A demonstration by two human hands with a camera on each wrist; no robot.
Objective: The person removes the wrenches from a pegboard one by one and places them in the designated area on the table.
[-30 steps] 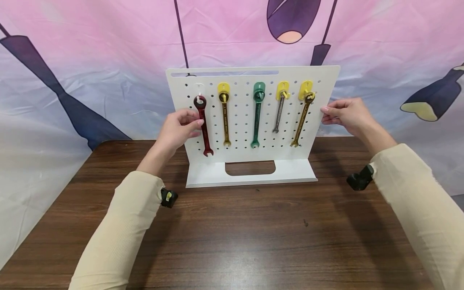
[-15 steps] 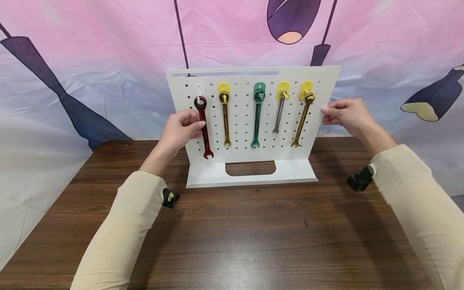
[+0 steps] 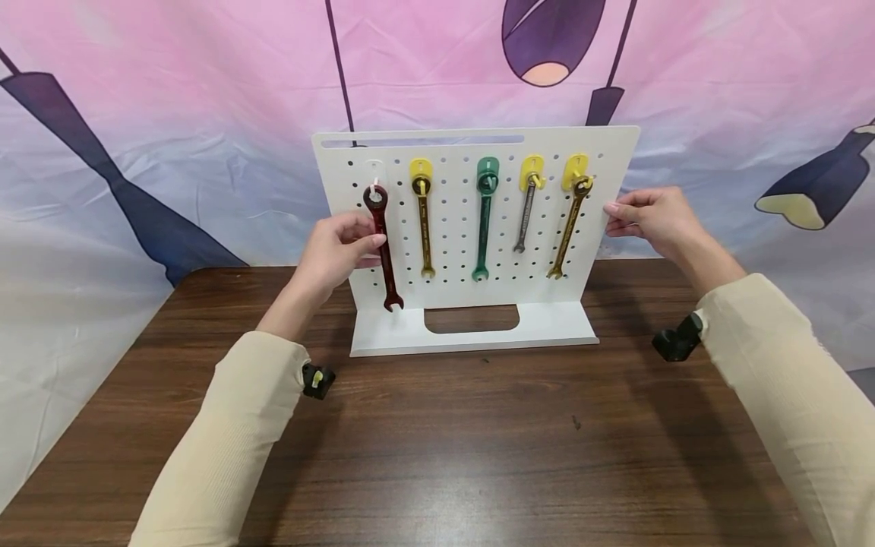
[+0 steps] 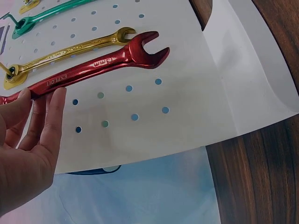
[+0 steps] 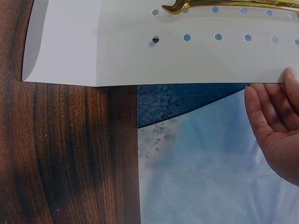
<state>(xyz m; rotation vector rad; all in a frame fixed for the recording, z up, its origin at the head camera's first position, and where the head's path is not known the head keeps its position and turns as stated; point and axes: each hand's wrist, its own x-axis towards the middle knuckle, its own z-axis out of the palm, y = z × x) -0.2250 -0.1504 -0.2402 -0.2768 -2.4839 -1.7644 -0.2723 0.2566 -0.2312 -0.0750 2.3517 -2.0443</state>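
Note:
My left hand (image 3: pixel 335 247) pinches a dark red combination wrench (image 3: pixel 389 277) at its shaft, between thumb and fingers. The wrench's ring end is at the white hook (image 3: pixel 374 169) on the board's left; its fork end points down. In the left wrist view, the red wrench (image 4: pixel 107 63) stands out from the board's face, beside a gold wrench (image 4: pixel 70 50). On the other side, my right hand (image 3: pixel 659 216) pinches the right edge of the white pegboard (image 3: pixel 451 292). The right wrist view shows the thumb in front of the board's edge and fingers behind it.
A gold wrench (image 3: pixel 427 235), a green wrench (image 3: pixel 484 228), a small silver wrench (image 3: pixel 525 216) and another gold wrench (image 3: pixel 567 232) hang on hooks. The board's foot stands on a brown wooden table (image 3: pixel 465 433). A printed cloth (image 3: pixel 239 114) hangs behind.
The red wrench has shifted slightly down and outward in my left hand, its fork end lower than before. My right hand has stayed at the board's edge.

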